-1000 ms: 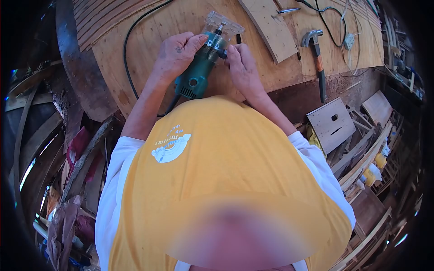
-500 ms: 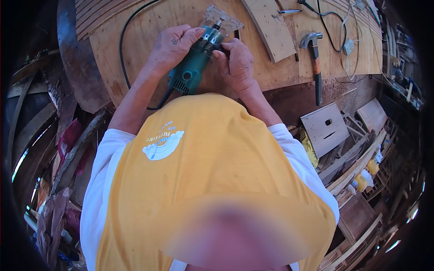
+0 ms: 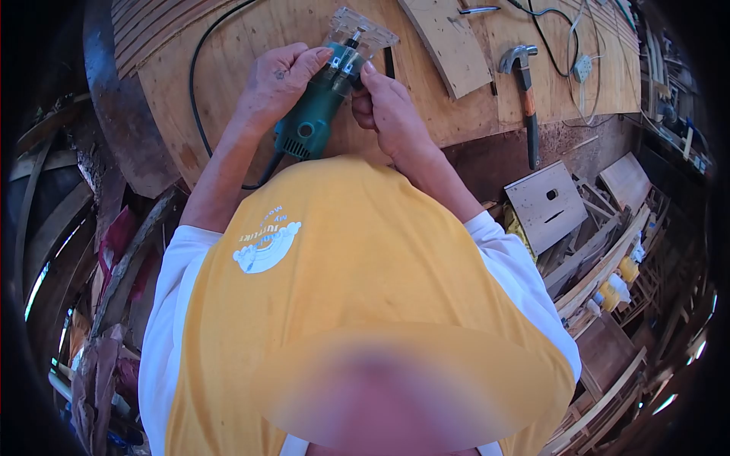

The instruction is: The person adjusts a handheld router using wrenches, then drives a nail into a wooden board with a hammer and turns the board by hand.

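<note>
A green trim router (image 3: 308,121) with a clear plastic base (image 3: 369,32) lies over the workbench, its base pointing away from me. My left hand (image 3: 275,85) is wrapped around the router's left side, thumb on the metal collar near the base. On the other side, my right hand (image 3: 388,106) has its thumb and curled fingers pinched at a small dark knob or clamp part by the collar. The fingers partly hide that part. A black power cord (image 3: 195,83) curves around to the left from the bench's far edge.
On the plywood bench (image 3: 251,45) lie a wooden board (image 3: 449,45), a pen (image 3: 479,10) and a claw hammer (image 3: 525,99), its handle overhanging the front edge. Cables with a socket block (image 3: 582,68) sit at the right. Wood scraps (image 3: 601,251) are piled below right.
My right hand has turned at the router's collar, its thumb now higher and fingers curled beneath. The left hand keeps its hold. The whole view has shifted slightly.
</note>
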Demonstrator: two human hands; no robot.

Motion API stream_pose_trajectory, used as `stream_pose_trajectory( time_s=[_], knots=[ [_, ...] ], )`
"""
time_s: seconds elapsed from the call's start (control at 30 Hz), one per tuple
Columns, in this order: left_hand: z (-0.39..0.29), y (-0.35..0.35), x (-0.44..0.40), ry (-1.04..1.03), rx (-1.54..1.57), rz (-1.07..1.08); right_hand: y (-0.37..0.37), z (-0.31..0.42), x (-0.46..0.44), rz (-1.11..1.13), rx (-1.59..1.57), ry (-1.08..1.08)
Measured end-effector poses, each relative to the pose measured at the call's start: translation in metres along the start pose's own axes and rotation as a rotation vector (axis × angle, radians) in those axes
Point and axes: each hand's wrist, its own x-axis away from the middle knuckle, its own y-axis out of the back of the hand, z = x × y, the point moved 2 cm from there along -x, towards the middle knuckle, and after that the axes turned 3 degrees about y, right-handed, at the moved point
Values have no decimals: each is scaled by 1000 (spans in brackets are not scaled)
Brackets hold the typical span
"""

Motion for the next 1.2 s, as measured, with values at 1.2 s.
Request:
stream_pose_trajectory(
  time_s=[1.2],
  knots=[
    [4, -1, 0, 15, 85, 2, 23, -3, -10, -35, 1158, 1145]
  ],
)
